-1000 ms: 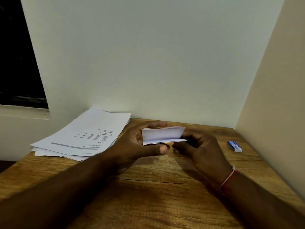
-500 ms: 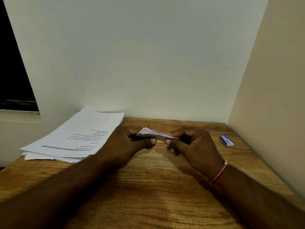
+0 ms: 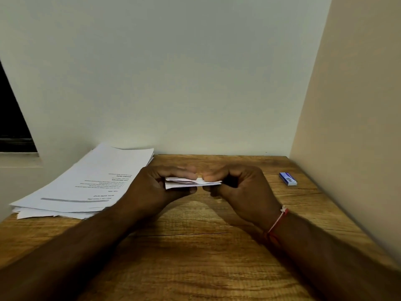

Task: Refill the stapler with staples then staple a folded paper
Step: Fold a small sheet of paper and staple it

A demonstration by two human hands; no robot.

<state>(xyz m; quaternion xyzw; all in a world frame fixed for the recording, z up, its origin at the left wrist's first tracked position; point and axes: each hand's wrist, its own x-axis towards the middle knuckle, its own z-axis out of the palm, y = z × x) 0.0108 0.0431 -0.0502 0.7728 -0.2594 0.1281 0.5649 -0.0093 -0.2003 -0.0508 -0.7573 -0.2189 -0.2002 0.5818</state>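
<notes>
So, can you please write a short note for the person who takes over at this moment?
Left hand: pinches the left end of the folded paper, held above the wooden table.
Right hand: fingers curled, pinches its right end.
Small blue box, likely staples, lies on the table near the right wall; stack of printed sheets at far left.
Done: paper folded.
Left: no stapler in view; refill and stapling cannot be confirmed.
</notes>
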